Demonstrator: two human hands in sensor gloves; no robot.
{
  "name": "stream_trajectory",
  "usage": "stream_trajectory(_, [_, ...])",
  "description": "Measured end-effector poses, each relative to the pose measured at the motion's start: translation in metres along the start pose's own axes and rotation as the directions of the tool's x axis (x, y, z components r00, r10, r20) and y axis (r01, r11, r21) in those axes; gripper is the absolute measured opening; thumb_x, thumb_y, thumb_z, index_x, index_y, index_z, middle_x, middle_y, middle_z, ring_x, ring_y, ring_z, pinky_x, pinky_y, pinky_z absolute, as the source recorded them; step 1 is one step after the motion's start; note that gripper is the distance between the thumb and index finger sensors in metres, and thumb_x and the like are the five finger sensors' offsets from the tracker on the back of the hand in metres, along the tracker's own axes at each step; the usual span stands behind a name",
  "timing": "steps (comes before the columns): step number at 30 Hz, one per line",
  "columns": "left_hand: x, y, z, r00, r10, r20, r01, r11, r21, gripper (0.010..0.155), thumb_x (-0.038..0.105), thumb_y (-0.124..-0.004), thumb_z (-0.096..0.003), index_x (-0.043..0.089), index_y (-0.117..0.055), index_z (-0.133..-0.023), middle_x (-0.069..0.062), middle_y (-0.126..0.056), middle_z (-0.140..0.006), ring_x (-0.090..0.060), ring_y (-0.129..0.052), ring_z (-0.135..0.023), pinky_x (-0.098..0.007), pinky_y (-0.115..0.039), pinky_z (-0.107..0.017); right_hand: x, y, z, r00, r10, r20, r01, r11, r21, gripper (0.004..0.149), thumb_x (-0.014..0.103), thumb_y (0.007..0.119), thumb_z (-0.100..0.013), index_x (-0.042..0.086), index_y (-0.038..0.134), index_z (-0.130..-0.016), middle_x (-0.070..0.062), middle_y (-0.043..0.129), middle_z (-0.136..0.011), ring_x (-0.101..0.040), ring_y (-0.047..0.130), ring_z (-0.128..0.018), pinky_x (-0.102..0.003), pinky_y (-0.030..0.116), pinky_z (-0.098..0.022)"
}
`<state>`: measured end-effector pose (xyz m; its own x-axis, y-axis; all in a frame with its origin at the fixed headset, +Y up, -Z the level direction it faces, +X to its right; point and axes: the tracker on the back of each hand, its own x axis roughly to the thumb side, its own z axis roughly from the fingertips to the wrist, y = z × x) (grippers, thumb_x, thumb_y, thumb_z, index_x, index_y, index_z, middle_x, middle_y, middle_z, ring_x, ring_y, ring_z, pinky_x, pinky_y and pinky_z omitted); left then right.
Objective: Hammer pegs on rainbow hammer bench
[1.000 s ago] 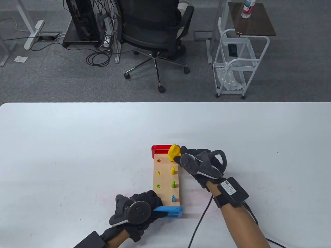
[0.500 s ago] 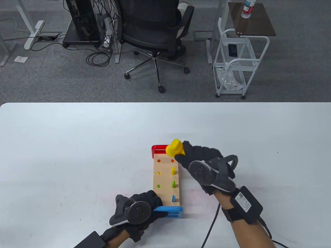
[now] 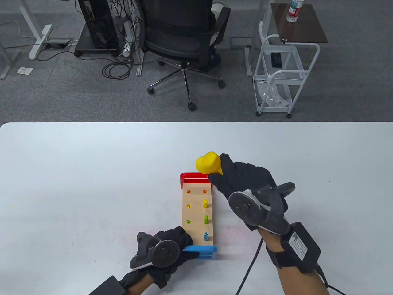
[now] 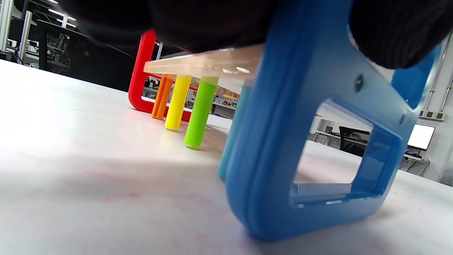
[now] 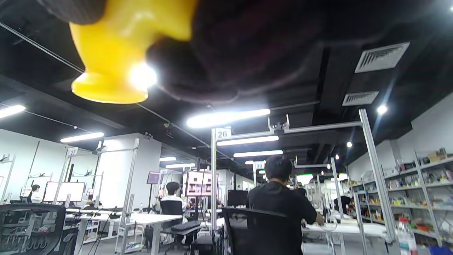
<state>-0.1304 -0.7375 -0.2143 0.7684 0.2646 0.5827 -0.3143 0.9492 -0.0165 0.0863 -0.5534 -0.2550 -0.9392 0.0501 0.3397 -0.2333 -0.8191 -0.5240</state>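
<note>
The wooden hammer bench point(image 3: 196, 229) lies lengthwise on the white table, red end leg point(image 3: 193, 176) far, blue end leg point(image 3: 201, 251) near. Its left-row pegs and the far right orange peg point(image 3: 204, 191) sit flush; the yellow peg point(image 3: 205, 202), green peg point(image 3: 206, 218) and blue peg point(image 3: 206, 236) stand proud. My left hand point(image 3: 172, 242) grips the bench's near-left corner by the blue leg point(image 4: 318, 141). My right hand point(image 3: 242, 181) holds the yellow hammer point(image 3: 208, 163), raised above the red end; its head shows in the right wrist view point(image 5: 116, 60).
Beyond the table's far edge stand an office chair point(image 3: 181, 33), a white cart point(image 3: 282, 76) and a computer tower with cables point(image 3: 98, 24). A black cable point(image 3: 248, 267) runs from my right wrist across the table's near edge.
My right hand has lifted the hammer up and away from the far right orange peg, which now sits flush. The left hand and bench have not moved.
</note>
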Motion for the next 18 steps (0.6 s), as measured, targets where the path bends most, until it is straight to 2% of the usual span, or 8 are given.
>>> stream_trajectory(2, [0.000,0.000,0.000,1.000,0.001,0.000,-0.001,1.000,0.000,0.037,0.062,-0.083,-0.0443,0.032,-0.087,-0.065,0.004,-0.089,-0.058,-0.012,-0.093,-0.032,-0.044,-0.087,-0.031,0.000,0.064,0.022,0.999,0.042,0.009,-0.043,0.975,0.220,0.064,0.062,0.058,-0.046,0.021,0.081,-0.088,-0.001,0.101,-0.049,-0.017,0.098,-0.016,-0.035,0.088,-0.017])
stream_trajectory(4, [0.000,0.000,0.000,1.000,0.003,0.001,-0.003,1.000,-0.001,0.037,0.062,-0.084,-0.0443,0.032,-0.087,-0.065,0.004,-0.089,-0.058,-0.013,-0.093,-0.032,-0.044,-0.087,-0.031,0.004,0.132,0.051,0.977,0.194,0.093,-0.215,0.853,0.476,0.064,0.063,0.054,-0.043,0.023,0.077,-0.088,0.004,0.100,-0.049,-0.013,0.100,-0.015,-0.032,0.091,-0.016])
stream_trajectory(5, [0.000,0.000,0.000,1.000,0.006,0.003,-0.006,1.000,0.001,0.037,0.062,-0.084,-0.0442,0.032,-0.087,-0.065,0.004,-0.089,-0.058,-0.012,-0.093,-0.032,-0.044,-0.087,-0.031,-0.004,0.118,0.049,0.995,0.085,0.050,-0.095,0.955,0.281,0.064,0.064,0.055,-0.045,0.024,0.080,-0.086,0.005,0.101,-0.046,-0.011,0.099,-0.012,-0.030,0.091,-0.014])
stream_trajectory(7, [0.000,0.000,0.000,1.000,0.005,0.003,-0.005,1.000,-0.002,0.037,0.062,-0.084,-0.0443,0.032,-0.087,-0.065,0.004,-0.089,-0.058,-0.012,-0.093,-0.032,-0.044,-0.087,-0.031,0.000,0.094,0.037,0.997,0.053,-0.057,-0.030,0.935,0.354,0.064,0.062,0.058,-0.046,0.021,0.081,-0.088,-0.001,0.101,-0.049,-0.017,0.098,-0.017,-0.035,0.088,-0.018])
stream_trajectory(8, [0.000,0.000,0.000,1.000,0.004,0.002,-0.004,1.000,-0.002,0.037,0.062,-0.084,-0.0442,0.032,-0.087,-0.065,0.004,-0.089,-0.058,-0.012,-0.093,-0.032,-0.044,-0.087,-0.031,0.001,0.071,0.023,0.999,0.052,-0.017,-0.047,0.975,0.217,0.064,0.062,0.058,-0.045,0.021,0.082,-0.087,-0.001,0.101,-0.047,-0.017,0.098,-0.015,-0.035,0.088,-0.017])
stream_trajectory(14, [0.000,0.000,0.000,1.000,-0.004,0.001,0.004,1.000,-0.001,0.037,0.062,-0.083,-0.0444,0.032,-0.087,-0.065,0.004,-0.089,-0.058,-0.013,-0.093,-0.032,-0.044,-0.087,-0.031,0.014,-0.037,-0.017,0.999,0.041,-0.019,-0.042,0.997,-0.063,0.064,0.062,0.059,-0.045,0.021,0.082,-0.088,-0.001,0.101,-0.049,-0.017,0.098,-0.017,-0.035,0.088,-0.018])
stream_trajectory(16, [0.000,0.000,0.000,1.000,-0.005,0.003,0.005,1.000,-0.002,0.036,0.062,-0.083,-0.0444,0.032,-0.087,-0.065,0.004,-0.089,-0.058,-0.012,-0.093,-0.032,-0.044,-0.087,-0.031,0.015,-0.036,-0.012,0.999,0.043,-0.021,-0.044,0.995,-0.089,0.064,0.063,0.058,-0.046,0.022,0.081,-0.088,0.000,0.101,-0.049,-0.016,0.098,-0.016,-0.034,0.088,-0.018])
stream_trajectory(18, [0.000,0.000,0.000,1.000,-0.006,0.001,0.006,1.000,-0.001,0.037,0.062,-0.083,-0.0443,0.032,-0.087,-0.065,0.004,-0.089,-0.058,-0.012,-0.094,-0.032,-0.044,-0.087,-0.031,0.013,0.007,0.003,0.998,0.062,-0.027,-0.062,0.998,0.020,0.063,0.062,0.058,-0.046,0.021,0.082,-0.088,0.000,0.101,-0.048,-0.016,0.098,-0.016,-0.034,0.088,-0.017])
